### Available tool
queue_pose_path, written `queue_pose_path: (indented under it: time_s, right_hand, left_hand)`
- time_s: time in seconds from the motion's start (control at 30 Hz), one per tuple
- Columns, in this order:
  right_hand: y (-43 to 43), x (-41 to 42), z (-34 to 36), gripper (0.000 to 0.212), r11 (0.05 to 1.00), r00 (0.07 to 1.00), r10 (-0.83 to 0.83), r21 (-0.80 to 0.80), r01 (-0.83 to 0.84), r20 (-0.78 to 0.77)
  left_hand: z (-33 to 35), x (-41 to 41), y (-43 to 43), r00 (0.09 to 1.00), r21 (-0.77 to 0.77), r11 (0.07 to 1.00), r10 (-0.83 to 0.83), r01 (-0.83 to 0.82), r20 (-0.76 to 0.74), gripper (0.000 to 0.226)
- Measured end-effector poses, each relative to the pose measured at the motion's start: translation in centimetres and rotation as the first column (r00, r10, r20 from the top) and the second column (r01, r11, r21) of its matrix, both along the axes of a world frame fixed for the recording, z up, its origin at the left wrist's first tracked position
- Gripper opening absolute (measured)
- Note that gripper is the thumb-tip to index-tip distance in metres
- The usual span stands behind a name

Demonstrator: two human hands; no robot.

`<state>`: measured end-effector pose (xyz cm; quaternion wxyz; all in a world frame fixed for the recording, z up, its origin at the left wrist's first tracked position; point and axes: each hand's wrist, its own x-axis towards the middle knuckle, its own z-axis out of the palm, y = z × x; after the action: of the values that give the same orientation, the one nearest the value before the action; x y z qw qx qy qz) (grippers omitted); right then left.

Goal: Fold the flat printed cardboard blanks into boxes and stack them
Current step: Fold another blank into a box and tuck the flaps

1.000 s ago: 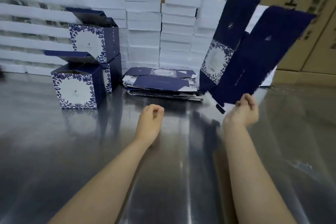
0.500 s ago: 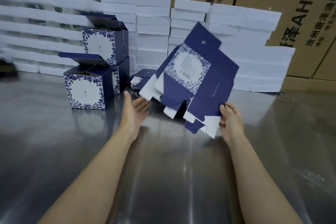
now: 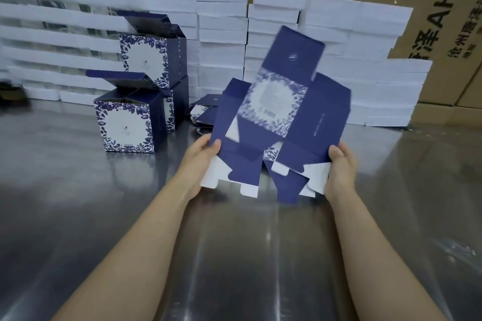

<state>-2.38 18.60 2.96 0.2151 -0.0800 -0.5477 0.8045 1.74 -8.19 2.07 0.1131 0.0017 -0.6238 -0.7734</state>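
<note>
Left of the hands, folded navy-and-white floral cardboard boxes are standing stacked on the shiny steel worktop. The left hand is pinching the flat navy printed cardboard blank, raised above the worktop, by its left edge, while the right hand's grip is clasping the right edge. Opening is likely starting; next, push the edges inward.

Brushed steel table, its top catching the light. At ten o'clock a folded box stands with its lid flap open. Just behind it a second box carries a third box. Flat blanks lie piled at twelve o'clock. Stacked white slabs line the far edge from nine to two o'clock.
</note>
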Motion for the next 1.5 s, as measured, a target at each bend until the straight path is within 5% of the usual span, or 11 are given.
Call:
queue_pose_path:
  time_s: [0.2, 0.37, 0.47, 0.63, 0.7, 0.97, 1.13, 1.27, 1.3, 1.4, 1.5]
  right_hand:
    - [0.9, 0.5, -0.1, 0.025, 0.896, 0.985, -0.171, -0.409, 0.172, 0.04]
    - [0.3, -0.2, -0.7, 0.022, 0.839, 0.992, -0.076, -0.531, 0.118, 0.099]
    - [-0.4, -0.8, -0.9, 0.025, 0.847, 0.996, -0.058, -0.525, 0.087, 0.071]
    - [-1.7, -2.3, -1.0, 0.029, 0.927, 0.99, -0.089, -0.355, 0.123, 0.112]
    - [-2.3, -2.8, -0.9, 0.028, 0.935, 0.99, -0.069, -0.338, 0.106, 0.121]
    - [-2.8, -3.8, -1.5, 0.027, 0.96, 0.993, 0.012, -0.281, 0.022, 0.119]
    - [-2.7, -4.2, -1.4, 0.033, 0.975, 0.994, 0.072, -0.216, -0.052, 0.087]
    - [-2.7, -4.0, -1.3, 0.035, 0.982, 0.993, 0.08, -0.176, -0.065, 0.082]
    - [-2.6, -3.9, -1.1, 0.036, 0.983, 0.993, 0.091, -0.167, -0.076, 0.082]
    - [-2.6, -3.2, -0.4, 0.036, 0.987, 0.989, 0.115, -0.127, -0.102, 0.095]
    - [-2.4, -1.9, 0.3, 0.031, 0.983, 0.98, 0.171, -0.08, -0.164, 0.097]
  left_hand:
    - [-0.8, -1.8, 4.0, 0.895, -0.055, 0.895, 0.436, -0.442, -0.095, 0.008]
    - [-1.0, -5.3, 6.8, 0.906, -0.051, 0.912, 0.41, -0.407, 0.106, 0.03]
    - [-1.1, -7.7, 6.8, 0.918, -0.212, 0.915, 0.375, -0.344, 0.131, 0.04]
    - [-1.1, -11.1, 7.7, 0.988, -0.251, 0.961, 0.134, -0.113, 0.071, 0.036]
    - [-0.8, -12.2, 8.0, 0.981, -0.271, 0.949, 0.183, -0.16, 0.062, 0.032]
    - [-0.1, -15.4, 8.1, 0.973, 0.366, 0.907, 0.155, -0.208, 0.17, 0.017]
    - [-1.9, -16.4, 6.2, 0.929, 0.048, 0.996, 0.053, -0.076, 0.367, 0.012]
    - [-0.9, -13.4, 7.2, 0.97, -0.108, 0.991, 0.099, -0.076, 0.224, 0.034]
    - [-0.7, -12.7, 7.0, 0.975, -0.081, 0.992, 0.108, -0.093, 0.194, 0.034]
    - [-0.3, -9.9, 5.4, 0.972, 0.335, 0.927, 0.1, -0.168, 0.212, 0.035]
    - [0.1, -6.6, 2.6, 0.993, 0.37, 0.926, 0.037, -0.076, 0.113, 0.052]
